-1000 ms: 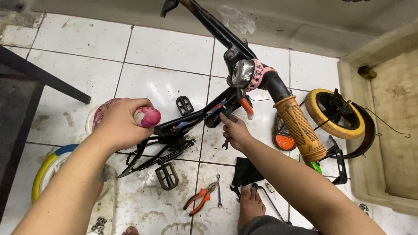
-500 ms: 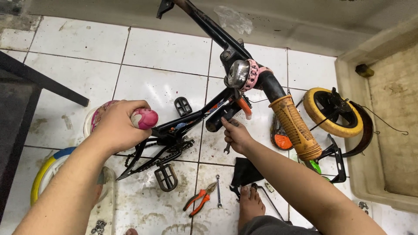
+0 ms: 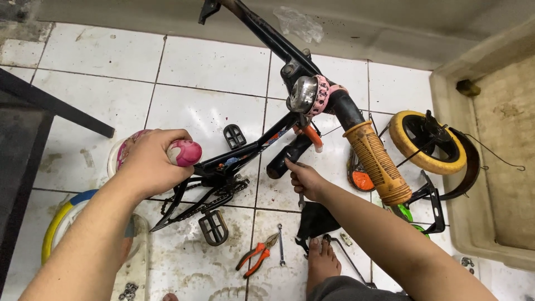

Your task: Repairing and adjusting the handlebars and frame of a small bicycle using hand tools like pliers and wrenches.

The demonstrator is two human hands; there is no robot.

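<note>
Left hand (image 3: 146,163) clamped over pink saddle (image 3: 181,151), near left. Bike frame (image 3: 245,153) at centre, tilted over floor tiles: judged stiff, fairly heavy, greasy near the chain; best gripped at saddle and tubes. Right hand (image 3: 304,178), fingers pinched together at the frame's black tube (image 3: 287,156). Orange handlebar grip (image 3: 377,161) right.

The floor (image 3: 212,67) is laid with large white glazed tiles, their grout lines dark and their surface smeared with grime and scattered dark specks, most thickly toward the bottom of the view. Along the top runs a low grey concrete wall base (image 3: 390,33), stained and rough, and at the right a raised tiled curb (image 3: 446,167) frames a sunken, dirty beige basin (image 3: 507,150). A dark piece of furniture (image 3: 22,145) with a slanting black leg stands at the left edge, under even, flat light.
</note>
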